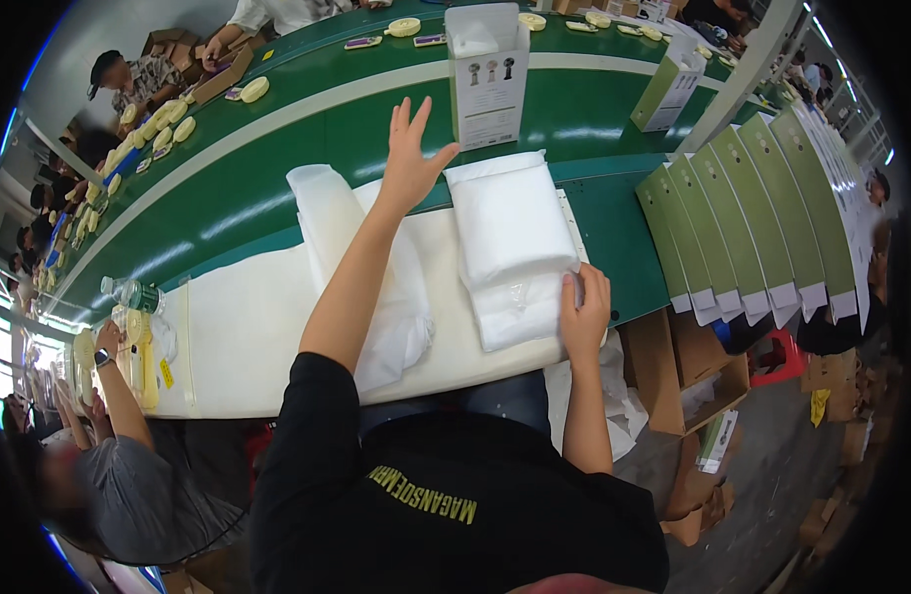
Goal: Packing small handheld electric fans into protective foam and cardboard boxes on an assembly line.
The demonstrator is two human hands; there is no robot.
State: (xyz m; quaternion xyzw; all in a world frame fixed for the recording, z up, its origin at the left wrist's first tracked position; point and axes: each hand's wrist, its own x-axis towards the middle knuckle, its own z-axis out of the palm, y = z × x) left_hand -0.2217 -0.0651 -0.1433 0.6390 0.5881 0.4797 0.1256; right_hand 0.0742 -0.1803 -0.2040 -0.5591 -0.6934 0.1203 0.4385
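My left hand [414,166] reaches out over the green conveyor with its fingers spread and nothing in it. Just right of its fingertips stands a tall white and green carton [488,94] with its top flaps up, printed with small fan pictures. On the cream worktop before me lies a stack of soft white packing bags [510,223]. My right hand [585,305] is closed at the stack's lower right edge, thumb and fingers pinching a bag there. Beneath my left forearm lies a loose pile of translucent white bags [401,327].
Several green and white cartons [762,208] stand in a row at the right. Another carton [666,87] is on the conveyor [307,139], with cream handheld fans [254,89] along its far side. A brown cardboard box [663,371] sits below right. A co-worker's hand [109,339] is at far left.
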